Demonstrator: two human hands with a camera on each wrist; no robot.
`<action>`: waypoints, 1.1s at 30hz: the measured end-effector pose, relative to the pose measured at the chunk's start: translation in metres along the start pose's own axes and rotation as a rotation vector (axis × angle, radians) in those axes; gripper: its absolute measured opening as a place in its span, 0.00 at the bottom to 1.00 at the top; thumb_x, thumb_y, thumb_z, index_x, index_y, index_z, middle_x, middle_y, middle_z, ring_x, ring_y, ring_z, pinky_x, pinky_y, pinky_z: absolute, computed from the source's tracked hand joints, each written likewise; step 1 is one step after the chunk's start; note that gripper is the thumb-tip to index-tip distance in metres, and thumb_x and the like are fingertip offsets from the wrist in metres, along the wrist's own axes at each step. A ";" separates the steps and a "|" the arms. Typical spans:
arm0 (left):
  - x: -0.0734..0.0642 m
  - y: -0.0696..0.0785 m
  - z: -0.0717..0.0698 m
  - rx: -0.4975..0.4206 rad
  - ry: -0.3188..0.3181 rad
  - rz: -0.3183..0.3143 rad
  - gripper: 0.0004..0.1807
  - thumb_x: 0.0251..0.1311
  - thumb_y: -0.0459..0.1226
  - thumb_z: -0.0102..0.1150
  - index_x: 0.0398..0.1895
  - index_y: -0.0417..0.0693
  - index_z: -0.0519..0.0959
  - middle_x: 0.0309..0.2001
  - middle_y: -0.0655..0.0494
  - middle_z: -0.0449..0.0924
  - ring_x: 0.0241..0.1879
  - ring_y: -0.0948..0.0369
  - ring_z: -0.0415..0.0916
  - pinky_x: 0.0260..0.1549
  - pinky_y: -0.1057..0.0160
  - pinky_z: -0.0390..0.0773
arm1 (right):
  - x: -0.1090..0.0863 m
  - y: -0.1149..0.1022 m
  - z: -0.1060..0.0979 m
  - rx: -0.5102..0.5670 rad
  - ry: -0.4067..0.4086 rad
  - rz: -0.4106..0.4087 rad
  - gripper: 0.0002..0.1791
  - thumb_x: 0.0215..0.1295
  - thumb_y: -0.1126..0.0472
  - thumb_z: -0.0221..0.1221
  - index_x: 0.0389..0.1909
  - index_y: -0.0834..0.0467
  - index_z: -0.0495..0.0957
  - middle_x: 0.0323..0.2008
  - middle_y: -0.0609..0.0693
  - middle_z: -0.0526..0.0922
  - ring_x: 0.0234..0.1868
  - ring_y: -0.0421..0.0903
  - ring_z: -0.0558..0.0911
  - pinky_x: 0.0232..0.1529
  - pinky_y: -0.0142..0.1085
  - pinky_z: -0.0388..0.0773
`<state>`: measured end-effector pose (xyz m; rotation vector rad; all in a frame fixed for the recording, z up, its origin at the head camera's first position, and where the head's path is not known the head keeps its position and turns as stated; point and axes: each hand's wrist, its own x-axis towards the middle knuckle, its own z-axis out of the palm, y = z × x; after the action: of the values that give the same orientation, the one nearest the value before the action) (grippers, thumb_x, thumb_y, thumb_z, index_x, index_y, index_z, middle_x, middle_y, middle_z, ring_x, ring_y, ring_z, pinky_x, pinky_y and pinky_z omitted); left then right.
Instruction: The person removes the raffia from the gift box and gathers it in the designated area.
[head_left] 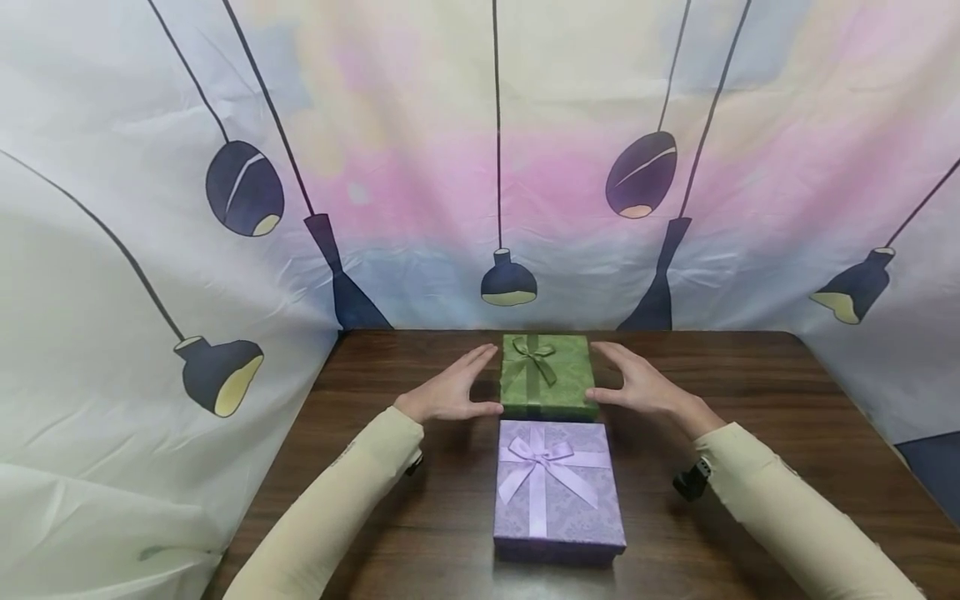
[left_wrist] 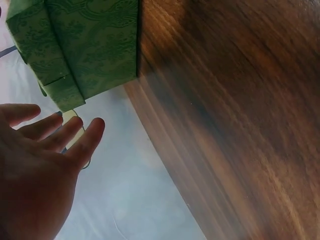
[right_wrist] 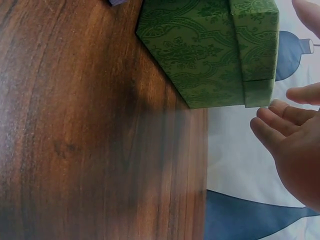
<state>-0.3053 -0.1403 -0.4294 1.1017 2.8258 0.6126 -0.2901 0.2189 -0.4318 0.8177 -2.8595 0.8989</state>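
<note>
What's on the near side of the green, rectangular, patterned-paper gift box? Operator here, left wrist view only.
Observer: Nearer the person than the green box, the head view shows a lilac, rectangular, patterned-paper gift box on the table.
Operator: And on the green one's right?
Observer: The right hand, beside it.
Operator: Anyone touching the lilac one?
Observer: No. Neither the left hand nor the right is on it.
</note>
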 end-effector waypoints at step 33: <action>0.013 -0.021 0.012 -0.128 -0.029 0.015 0.56 0.56 0.68 0.53 0.79 0.53 0.41 0.78 0.49 0.44 0.76 0.53 0.45 0.73 0.47 0.56 | 0.002 0.021 0.012 0.137 -0.037 0.060 0.48 0.61 0.43 0.64 0.74 0.61 0.55 0.69 0.64 0.64 0.67 0.63 0.67 0.64 0.60 0.67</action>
<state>-0.3262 -0.1422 -0.4473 1.1010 2.7129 0.7604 -0.3010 0.2264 -0.4524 0.7719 -2.8950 1.1087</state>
